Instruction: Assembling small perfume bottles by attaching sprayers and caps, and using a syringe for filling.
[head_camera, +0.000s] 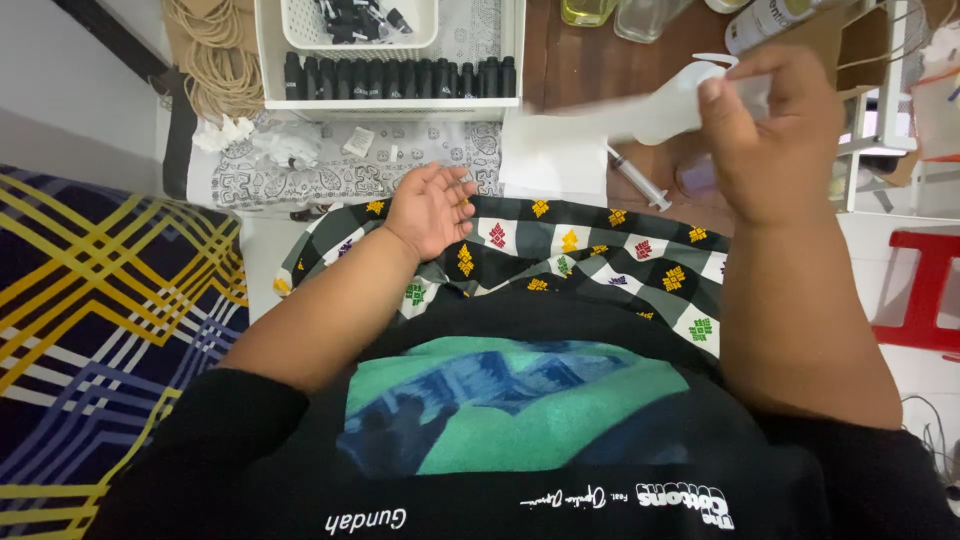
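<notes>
at the upper right of the frame, a blurred white bottle (665, 108) is held in the closed grip of the right hand (770, 135), above a syringe (637, 178). left of centre, the left hand (430, 208) is rested open, grip wide, on the checked cloth (600, 255).

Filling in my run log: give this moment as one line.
right hand: holds blurred white bottle | left hand: open, empty, on checked cloth | syringe: on table
</notes>
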